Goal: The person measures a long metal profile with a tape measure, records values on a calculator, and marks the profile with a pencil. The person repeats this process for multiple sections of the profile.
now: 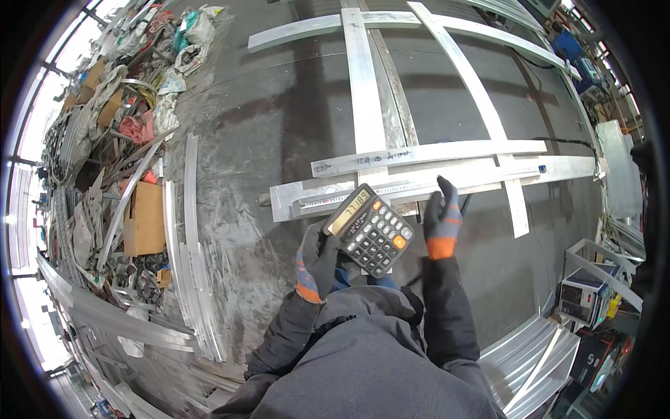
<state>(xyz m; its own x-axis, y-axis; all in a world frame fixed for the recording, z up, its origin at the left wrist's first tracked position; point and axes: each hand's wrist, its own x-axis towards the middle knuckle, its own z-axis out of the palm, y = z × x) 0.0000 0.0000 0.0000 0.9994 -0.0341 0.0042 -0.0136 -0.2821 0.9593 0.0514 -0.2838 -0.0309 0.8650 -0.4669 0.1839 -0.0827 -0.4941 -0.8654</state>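
Note:
My left hand (314, 267), in a grey glove with an orange cuff, grips the lower left side of a dark calculator (370, 232). The calculator is tilted, its lit display at the upper left and its keys facing up. My right hand (442, 220), gloved the same way, is raised beside the calculator and apart from it. Its fingers stretch away from me, and I see nothing held in them. Just beyond both hands, a tape measure's marked blade (328, 200) runs along a flat silver metal bar (286, 202). Handwritten marks show on another bar (433, 152) behind it.
Two long metal bars (359, 91) (474, 98) run away from me, meeting a far crossbar (300, 32). Scrap and bags (136, 129) pile up at the left around a cardboard box (144, 220). Metal strips (192, 279) lie nearby. A boxy machine (583, 300) stands at the right.

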